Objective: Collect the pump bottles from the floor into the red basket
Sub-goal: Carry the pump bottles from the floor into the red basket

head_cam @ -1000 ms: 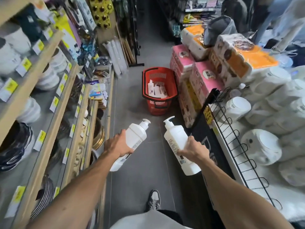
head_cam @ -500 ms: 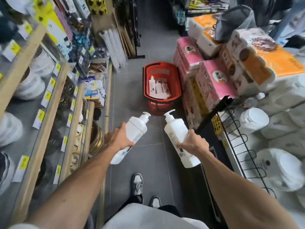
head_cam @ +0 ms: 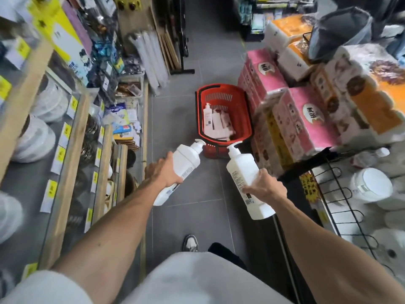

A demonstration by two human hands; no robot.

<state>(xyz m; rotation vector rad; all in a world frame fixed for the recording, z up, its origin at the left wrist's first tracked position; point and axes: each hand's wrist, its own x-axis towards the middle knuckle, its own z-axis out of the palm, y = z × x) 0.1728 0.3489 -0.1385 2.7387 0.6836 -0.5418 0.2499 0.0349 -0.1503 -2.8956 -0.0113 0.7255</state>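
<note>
The left hand (head_cam: pixel 163 173) holds a white pump bottle (head_cam: pixel 185 163), fingers curled round it. The right hand (head_cam: pixel 266 189) grips a second pump bottle (head_cam: pixel 241 172). Both are in the air just before the red basket (head_cam: pixel 220 87), which stands on the floor (head_cam: pixel 186 216) with more bottles (head_cam: pixel 215 122) inside.

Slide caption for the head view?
Left hand grips the left pump bottle, right hand the right pump bottle, both short of the red basket.

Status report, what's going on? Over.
Left hand grips left bottle; right hand grips right bottle. Basket ahead, bottles inside. Pink packs beside it.
</note>
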